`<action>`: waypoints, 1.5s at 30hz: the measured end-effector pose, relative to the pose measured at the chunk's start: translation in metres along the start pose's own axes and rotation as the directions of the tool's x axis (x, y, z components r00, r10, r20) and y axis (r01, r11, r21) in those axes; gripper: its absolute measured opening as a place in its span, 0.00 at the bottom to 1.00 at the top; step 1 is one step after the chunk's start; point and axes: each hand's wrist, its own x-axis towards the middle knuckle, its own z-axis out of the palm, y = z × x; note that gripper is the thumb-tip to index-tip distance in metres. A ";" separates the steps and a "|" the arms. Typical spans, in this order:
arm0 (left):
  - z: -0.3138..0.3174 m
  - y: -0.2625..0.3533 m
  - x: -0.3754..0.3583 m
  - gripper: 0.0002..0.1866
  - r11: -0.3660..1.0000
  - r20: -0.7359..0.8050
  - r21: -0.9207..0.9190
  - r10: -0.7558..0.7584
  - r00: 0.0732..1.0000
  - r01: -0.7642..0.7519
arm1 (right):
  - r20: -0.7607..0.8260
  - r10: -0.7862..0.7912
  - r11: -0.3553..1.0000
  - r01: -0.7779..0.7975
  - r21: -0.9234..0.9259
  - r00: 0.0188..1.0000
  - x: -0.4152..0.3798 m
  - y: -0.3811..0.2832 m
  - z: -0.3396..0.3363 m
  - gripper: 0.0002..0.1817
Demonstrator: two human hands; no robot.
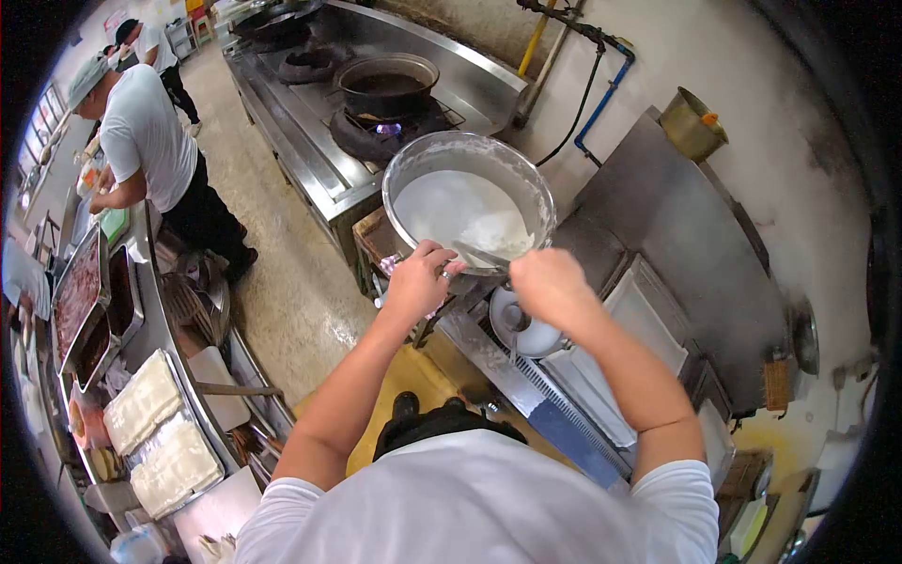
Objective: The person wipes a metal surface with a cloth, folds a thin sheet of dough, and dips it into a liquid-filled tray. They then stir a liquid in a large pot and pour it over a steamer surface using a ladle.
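Observation:
A large metal pot (pixel 402 211) with a white liquid (pixel 456 202) inside stands in front of me, and its inner wall is streaked with white residue. At the pot's near rim, my left hand (pixel 421 282) is closed with its fingers curled over the edge; a checkered cloth (pixel 389 264) shows beside it. My right hand (pixel 548 285), slightly blurred, is closed in a fist at the right of the near rim. From it a grey metal utensil (pixel 479 255) slants into the pot over the liquid. The utensil's full shape is hidden.
Beyond the pot, a dark wok (pixel 388 85) sits on a stove with a blue flame (pixel 387 130). A white lidded vessel (pixel 521 324) is below my right hand. At left, trays of reddish food (pixel 80 291) and pale slabs (pixel 174 470) line a counter, where a person (pixel 155 141) works.

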 end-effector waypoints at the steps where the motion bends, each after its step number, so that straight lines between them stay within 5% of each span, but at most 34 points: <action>1: 0.001 0.000 0.000 0.14 1.000 -0.016 -0.005 0.000 1.000 0.000 | -0.095 0.038 0.999 -0.039 -0.007 0.995 0.002 -0.005 0.018 0.10; 6: 0.000 0.004 -0.001 0.14 1.000 -0.006 -0.017 -0.022 1.000 0.022 | -0.424 0.123 0.984 -0.167 -0.069 0.897 0.017 0.009 0.097 0.18; 11: 0.002 0.006 -0.004 0.14 1.000 -0.023 -0.004 -0.030 0.999 0.030 | -0.197 0.188 0.978 -0.202 -0.054 0.962 0.011 0.056 0.087 0.17; 13: 0.001 0.008 -0.004 0.14 0.999 -0.011 -0.012 -0.051 0.999 0.051 | 0.000 0.104 0.994 -0.104 -0.035 0.995 0.007 0.066 0.049 0.14; 18: 0.003 0.009 -0.004 0.14 0.997 -0.011 0.001 -0.076 0.997 0.076 | 0.335 0.036 0.998 -0.019 -0.054 0.941 0.014 0.071 -0.037 0.13; 23: 0.003 0.009 -0.003 0.13 0.996 -0.009 -0.007 -0.087 0.996 0.087 | 0.411 -0.065 0.997 0.071 0.000 0.909 0.025 0.076 -0.054 0.15; 28: 0.004 0.008 -0.004 0.13 0.998 -0.020 -0.004 -0.068 0.997 0.068 | 0.251 -0.072 0.986 0.032 0.161 0.965 0.024 0.043 -0.010 0.13; 33: 0.004 0.011 -0.004 0.14 0.996 -0.021 0.000 -0.085 0.996 0.085 | -0.109 0.037 0.999 -0.036 0.007 0.993 0.017 0.007 0.059 0.12; 37: 0.004 0.014 -0.006 0.15 0.996 -0.033 0.007 -0.083 0.996 0.084 | -0.169 0.177 0.984 -0.180 -0.001 0.970 0.019 0.031 0.079 0.11; 40: 0.003 0.013 -0.006 0.15 0.998 -0.042 0.018 -0.054 0.998 0.055 | 0.049 0.021 1.000 -0.022 0.020 0.999 0.015 0.061 0.042 0.11; 43: 0.005 0.012 -0.006 0.14 0.996 -0.036 0.038 -0.076 0.996 0.077 | 0.289 0.098 0.991 -0.118 0.055 0.952 0.035 0.078 0.001 0.12; 45: 0.006 0.012 -0.006 0.14 0.996 -0.046 0.039 -0.078 0.996 0.080 | 0.470 0.001 1.000 -0.008 0.013 0.883 0.045 0.084 -0.027 0.08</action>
